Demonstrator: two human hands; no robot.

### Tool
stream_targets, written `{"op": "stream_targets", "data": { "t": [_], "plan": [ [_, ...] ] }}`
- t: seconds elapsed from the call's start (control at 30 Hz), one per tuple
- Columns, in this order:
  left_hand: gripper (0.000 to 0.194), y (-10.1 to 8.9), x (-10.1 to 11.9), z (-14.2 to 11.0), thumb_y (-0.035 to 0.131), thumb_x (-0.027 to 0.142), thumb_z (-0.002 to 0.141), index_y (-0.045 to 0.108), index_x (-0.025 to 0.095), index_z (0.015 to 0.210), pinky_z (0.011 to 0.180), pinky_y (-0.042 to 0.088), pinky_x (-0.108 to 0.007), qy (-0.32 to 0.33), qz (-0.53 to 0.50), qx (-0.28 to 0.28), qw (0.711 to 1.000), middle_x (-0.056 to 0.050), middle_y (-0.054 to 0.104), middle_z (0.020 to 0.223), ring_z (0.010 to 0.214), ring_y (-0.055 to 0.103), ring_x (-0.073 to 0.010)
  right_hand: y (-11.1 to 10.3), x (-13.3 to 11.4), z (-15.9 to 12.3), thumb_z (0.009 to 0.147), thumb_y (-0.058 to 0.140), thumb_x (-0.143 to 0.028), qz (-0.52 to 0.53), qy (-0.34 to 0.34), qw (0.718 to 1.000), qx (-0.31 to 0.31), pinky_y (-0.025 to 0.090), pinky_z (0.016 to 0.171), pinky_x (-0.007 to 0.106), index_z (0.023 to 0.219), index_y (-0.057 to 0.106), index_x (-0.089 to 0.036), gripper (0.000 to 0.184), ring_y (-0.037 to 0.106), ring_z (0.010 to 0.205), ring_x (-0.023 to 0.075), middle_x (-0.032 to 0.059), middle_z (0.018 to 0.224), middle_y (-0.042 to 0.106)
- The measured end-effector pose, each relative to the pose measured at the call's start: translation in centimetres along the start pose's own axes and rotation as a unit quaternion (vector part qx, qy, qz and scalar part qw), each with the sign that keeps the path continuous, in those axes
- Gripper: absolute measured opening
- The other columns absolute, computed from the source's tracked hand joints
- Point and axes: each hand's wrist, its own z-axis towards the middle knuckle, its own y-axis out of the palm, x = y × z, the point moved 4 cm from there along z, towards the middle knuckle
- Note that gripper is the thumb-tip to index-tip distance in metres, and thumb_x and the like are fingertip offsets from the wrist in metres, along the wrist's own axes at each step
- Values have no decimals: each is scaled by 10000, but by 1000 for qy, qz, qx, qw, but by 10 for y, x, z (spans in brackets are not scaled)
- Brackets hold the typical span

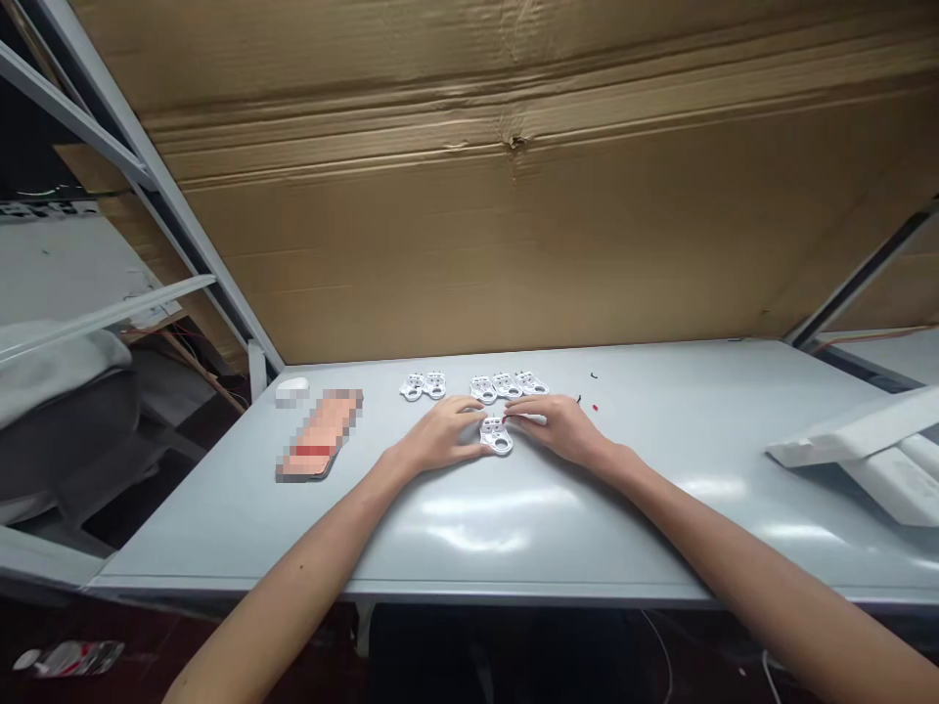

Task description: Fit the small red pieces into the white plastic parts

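Note:
A white plastic bracket with a round ring (497, 437) lies on the table in front of me, between my two hands. My left hand (442, 432) grips its left side, with the thumb at the near edge and the fingers at the far edge. At the bracket's upper right, my right hand (556, 426) is closed in a pinch. A tiny reddish bit shows at its fingertips, touching or very near the bracket; its exact shape is too small to tell. Behind my hands lie similar white brackets, a pair (424, 385) at left and a row of three (508, 386) at right.
On the grey table (469, 557), a small red piece (595, 408) and a black piece (594, 375) lie to the right. A blurred-out phone-like slab (321, 435) and a white case (291, 390) are at left. White foam blocks (880, 455) stand far right. Cardboard (514, 244) walls the back.

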Motion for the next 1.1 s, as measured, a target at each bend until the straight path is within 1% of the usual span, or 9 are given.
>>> {"op": "stream_targets", "data": {
  "t": [0.1, 0.23, 0.4, 0.53, 0.7, 0.8, 0.93, 1.1],
  "plan": [
    [377, 1, 1, 0, 689, 425, 884, 688, 188, 1176, 1010, 460, -419, 3, -7, 7, 1000, -153, 627, 1254, 1176, 582, -303, 3, -6, 0, 921, 577, -219, -45, -60, 997, -6, 570, 832, 381, 1005, 783, -276, 229, 710, 998, 248, 60, 1121, 753],
    [349, 1, 0, 1, 692, 425, 879, 696, 216, 1159, 999, 464, -413, 2, -5, 12, 1000, -133, 631, 1244, 1164, 588, -297, 3, -16, 1, 928, 576, -186, -89, -106, 990, -26, 567, 761, 346, 1003, 783, -264, 234, 710, 949, 233, 80, 1118, 748],
    [347, 1, 1, 1, 690, 426, 884, 699, 212, 1156, 992, 467, -399, 2, 3, 17, 1000, -129, 635, 1224, 1149, 592, -284, 0, -26, 1, 936, 576, -165, -151, -156, 975, -42, 545, 844, 417, 977, 777, -242, 219, 686, 988, 261, 93, 1112, 748],
    [350, 2, 0, 0, 682, 431, 889, 697, 211, 1161, 986, 471, -398, 6, 2, 23, 1000, -130, 636, 1214, 1142, 593, -281, 1, -29, 1, 925, 585, -133, -174, -181, 967, -44, 546, 855, 423, 970, 770, -229, 214, 677, 1004, 263, 96, 1112, 746],
    [345, 2, 0, 0, 665, 439, 901, 693, 219, 1165, 977, 476, -406, 10, 4, 24, 1000, -126, 638, 1211, 1145, 594, -285, 2, -37, 2, 903, 557, -45, -170, -178, 965, -87, 534, 896, 421, 969, 746, -199, 252, 671, 1029, 256, 105, 1139, 730],
    [337, 1, 0, 0, 660, 438, 906, 693, 224, 1165, 966, 480, -396, 10, 11, 24, 1000, -123, 637, 1205, 1129, 601, -278, -1, -39, 2, 922, 532, -71, -147, -163, 970, -102, 534, 892, 421, 1011, 736, -209, 262, 676, 1024, 252, 111, 1149, 722],
    [330, -2, -2, 0, 650, 428, 914, 686, 231, 1177, 974, 473, -397, 14, 17, 23, 999, -112, 641, 1200, 1117, 601, -269, -7, -36, 2, 938, 533, -110, -131, -139, 975, -111, 537, 869, 412, 1151, 699, -236, 298, 666, 1049, 257, 110, 1205, 700],
    [357, -5, -2, -1, 653, 420, 907, 677, 203, 1190, 986, 462, -396, 16, 19, 16, 1000, -128, 641, 1207, 1126, 598, -276, -8, -35, 2, 939, 532, -133, -85, -132, 978, -135, 518, 908, 420, 1092, 724, -242, 268, 656, 1079, 258, 90, 1235, 692]
  ]
}}
